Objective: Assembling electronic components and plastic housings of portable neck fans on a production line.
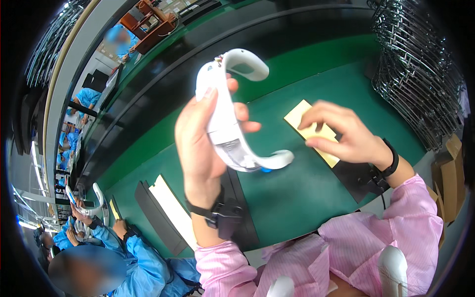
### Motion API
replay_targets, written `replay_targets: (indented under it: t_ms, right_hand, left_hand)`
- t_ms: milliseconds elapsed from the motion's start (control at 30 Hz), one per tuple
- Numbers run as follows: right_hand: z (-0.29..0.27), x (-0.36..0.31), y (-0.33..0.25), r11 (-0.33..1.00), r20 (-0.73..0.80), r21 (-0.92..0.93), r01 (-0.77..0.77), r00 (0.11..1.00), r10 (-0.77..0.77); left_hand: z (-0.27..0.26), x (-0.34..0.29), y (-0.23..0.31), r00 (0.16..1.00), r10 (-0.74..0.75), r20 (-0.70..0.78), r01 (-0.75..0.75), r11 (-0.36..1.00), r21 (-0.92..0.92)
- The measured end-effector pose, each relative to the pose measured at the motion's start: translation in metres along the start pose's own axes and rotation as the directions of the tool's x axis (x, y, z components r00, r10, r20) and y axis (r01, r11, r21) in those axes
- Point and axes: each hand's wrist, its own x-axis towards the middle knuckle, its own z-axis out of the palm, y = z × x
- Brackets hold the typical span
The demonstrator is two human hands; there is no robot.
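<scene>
In my left hand (pixel 195 136) is a white C-shaped neck massager (pixel 225 116), raised above the green table. My thumb lies along one side of it and the fingers come round the other. Its two curved ends point to the right, and a bit of wiring shows near the upper bend. My right hand (pixel 349 131), slightly blurred, is over a stack of yellow paper strips (pixel 301 114). Its fingers are bent and apart from the thumb; whether the fingertips touch the paper I cannot tell. Beneath that stack lies a black board (pixel 352 180).
Metal wire racks (pixel 408 74) stand at the far right, above an open cardboard box (pixel 450 168). Left of me a pale strip (pixel 170 203) and dark boards (pixel 156 218) lie on the green table (pixel 297 203). A co-worker in blue (pixel 143 262) sits close by on the left.
</scene>
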Motion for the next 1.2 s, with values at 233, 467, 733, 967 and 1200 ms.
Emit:
replay_targets:
  t_ms: [233, 467, 733, 967, 1200]
  right_hand:
    - [-0.003, 0.032, -0.028, 0.992, -0.087, 0.109, 0.061, 0.995, -0.052]
    - [0.014, 0.032, -0.011, 0.983, 0.075, -0.148, -0.106, 0.99, 0.118]
    - [0.038, 0.034, -0.012, 0.96, -0.306, -0.281, -0.019, 0.949, -0.07]
    - [0.042, 0.031, -0.005, 0.945, -0.398, -0.326, -0.026, 0.91, -0.112]
    - [0.041, 0.036, 0.001, 0.95, -0.453, -0.3, -0.082, 0.889, -0.066]
  left_hand:
    - [0.009, 0.005, -0.026, 0.998, -0.003, -0.069, 0.012, 0.991, 0.13]
    - [0.005, 0.004, -0.044, 0.973, 0.033, -0.227, -0.051, 0.996, -0.076]
    - [0.03, -0.01, -0.047, 0.817, 0.297, -0.495, -0.395, 0.913, -0.104]
    - [0.039, -0.009, -0.061, 0.777, 0.445, -0.445, -0.534, 0.84, -0.092]
    - [0.046, -0.011, -0.073, 0.773, 0.508, -0.381, -0.585, 0.803, -0.116]
